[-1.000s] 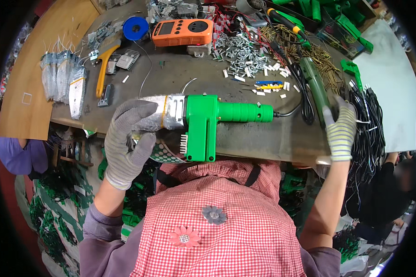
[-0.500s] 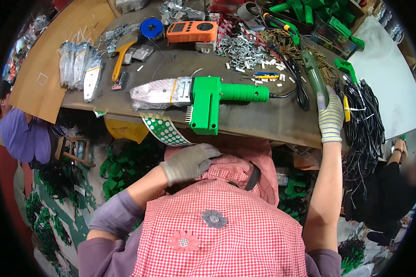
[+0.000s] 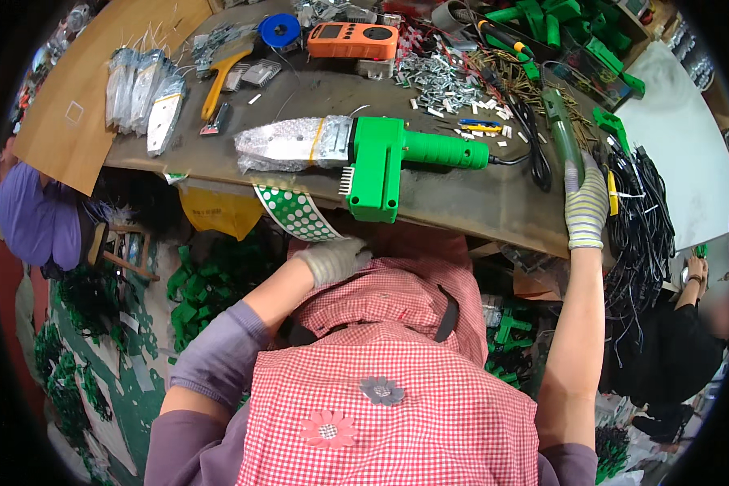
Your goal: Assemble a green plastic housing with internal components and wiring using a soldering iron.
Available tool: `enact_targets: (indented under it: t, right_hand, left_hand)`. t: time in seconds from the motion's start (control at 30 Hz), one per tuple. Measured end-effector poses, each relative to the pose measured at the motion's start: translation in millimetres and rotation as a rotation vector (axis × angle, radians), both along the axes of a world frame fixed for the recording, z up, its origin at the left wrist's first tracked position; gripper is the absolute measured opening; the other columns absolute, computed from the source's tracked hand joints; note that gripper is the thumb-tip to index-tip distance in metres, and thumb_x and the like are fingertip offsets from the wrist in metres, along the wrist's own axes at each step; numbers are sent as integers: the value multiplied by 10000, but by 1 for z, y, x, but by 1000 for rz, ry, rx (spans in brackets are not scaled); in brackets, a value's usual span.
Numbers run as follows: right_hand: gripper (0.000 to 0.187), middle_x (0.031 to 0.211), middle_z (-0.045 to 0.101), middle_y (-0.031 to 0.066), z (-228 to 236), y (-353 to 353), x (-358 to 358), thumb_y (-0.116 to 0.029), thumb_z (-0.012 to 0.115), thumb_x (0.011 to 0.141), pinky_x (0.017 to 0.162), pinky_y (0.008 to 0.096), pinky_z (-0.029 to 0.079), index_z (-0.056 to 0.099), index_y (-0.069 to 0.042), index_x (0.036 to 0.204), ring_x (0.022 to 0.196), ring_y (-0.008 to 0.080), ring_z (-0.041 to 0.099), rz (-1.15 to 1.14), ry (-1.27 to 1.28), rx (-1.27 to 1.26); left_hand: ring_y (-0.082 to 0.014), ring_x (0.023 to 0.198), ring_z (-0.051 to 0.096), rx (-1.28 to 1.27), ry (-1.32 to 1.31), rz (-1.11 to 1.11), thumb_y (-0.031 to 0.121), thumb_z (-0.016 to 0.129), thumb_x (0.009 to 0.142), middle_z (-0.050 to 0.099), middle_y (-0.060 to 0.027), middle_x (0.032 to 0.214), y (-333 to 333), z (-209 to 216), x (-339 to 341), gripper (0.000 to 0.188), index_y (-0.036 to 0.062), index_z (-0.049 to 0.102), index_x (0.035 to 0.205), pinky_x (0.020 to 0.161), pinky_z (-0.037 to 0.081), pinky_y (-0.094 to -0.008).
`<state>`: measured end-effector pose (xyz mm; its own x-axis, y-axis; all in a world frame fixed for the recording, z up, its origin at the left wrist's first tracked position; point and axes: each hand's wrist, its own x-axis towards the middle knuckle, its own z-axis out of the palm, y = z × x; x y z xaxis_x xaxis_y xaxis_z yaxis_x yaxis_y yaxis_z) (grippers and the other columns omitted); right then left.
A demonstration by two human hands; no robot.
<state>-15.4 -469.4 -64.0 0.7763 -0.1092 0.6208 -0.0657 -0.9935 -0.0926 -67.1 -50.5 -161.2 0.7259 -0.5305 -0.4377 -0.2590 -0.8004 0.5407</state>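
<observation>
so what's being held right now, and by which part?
Right hand has the green cylindrical tool by its near end. Left hand, by the checked apron: fingers partly hidden, can't tell if it holds anything.

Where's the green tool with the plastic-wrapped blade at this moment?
In the head view, the green tool lies around mid-picture at the near edge of the table, between the orange meter and the left hand, wrapped blade pointing left.

Green tool housing (image 3: 377, 166) is showing smooth, slightly glossy plastic; bubble wrap (image 3: 279, 146) is gleaming as clear plastic film. Gloves (image 3: 586, 209) are presenting matt knit cloth. Tabletop (image 3: 494, 194) is looking dull, scuffed.
</observation>
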Motion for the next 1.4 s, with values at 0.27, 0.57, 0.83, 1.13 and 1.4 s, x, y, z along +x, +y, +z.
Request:
enact_targets:
  t: [0.27, 0.57, 0.83, 1.13, 1.4]
  right_hand:
    - [430, 1146, 672, 223, -2, -2, -5, -368, 595, 980, 928, 462, 499, 619, -45, 1263, 1054, 394, 636, -21, -8, -43]
    - [418, 1140, 675, 227, 4, 9, 7, -362, 605, 976, 916, 470, 503, 623, -56, 1259, 1039, 397, 643, 1, 5, -33]
    - [392, 980, 682, 214, 18, 16, -13, -374, 626, 911, 827, 487, 515, 646, -68, 1154, 937, 409, 653, -10, 97, 61]
    - [461, 866, 630, 147, 18, 36, -1, -390, 673, 839, 725, 451, 503, 630, -32, 1127, 814, 331, 616, -25, -23, -39]
    - [618, 899, 637, 150, 33, 31, -10, -356, 689, 842, 759, 429, 509, 534, -6, 1328, 822, 308, 628, -59, 215, -5]
  left_hand:
    - [-311, 1157, 637, 216, -65, -429, 259, 398, 1041, 655, -147, 1280, 5, -87, 40, 386, 83, 619, 1303, 1031, 464, -423]
    - [-284, 1132, 651, 150, -292, -417, 250, 430, 1030, 680, -127, 1238, 24, -123, 48, 358, 67, 649, 1246, 1000, 489, -399]
    - [-244, 947, 641, -597, 259, -277, 234, 582, 966, 695, -130, 972, -5, 9, -42, 241, 35, 686, 1055, 866, 507, -380]
    - [-268, 865, 667, -527, 132, 47, 143, 710, 796, 715, -103, 938, 7, 48, -30, 195, 42, 749, 957, 838, 520, -373]
    - [-244, 848, 648, -262, 223, 265, 101, 717, 794, 683, -103, 888, 76, 172, -26, 163, 0, 712, 922, 807, 507, -365]
